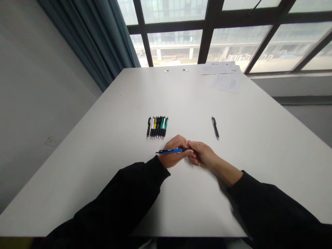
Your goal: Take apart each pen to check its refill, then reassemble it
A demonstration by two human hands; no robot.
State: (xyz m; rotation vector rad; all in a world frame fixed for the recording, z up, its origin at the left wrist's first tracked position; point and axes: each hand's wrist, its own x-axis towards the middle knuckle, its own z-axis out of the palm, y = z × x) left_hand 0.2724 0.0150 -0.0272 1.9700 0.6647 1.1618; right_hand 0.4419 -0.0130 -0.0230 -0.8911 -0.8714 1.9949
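Observation:
A blue click pen with a black clip lies almost level across my left hand, its clicker end pointing left. My left fingers are closed around it, the thumb near its dark grip. From the right, my right hand meets the left one, its fingers closed at the pen's grip end. The pen's writing tip is hidden between the hands. Just beyond my left hand, several pens lie side by side in a row, among them a yellow pen, a green pen and a black pen.
Apart from the row, a single dark pen lies on the white table to the right. Printed papers rest at the far right end, near two small round fittings. A blue curtain and windows stand behind the table.

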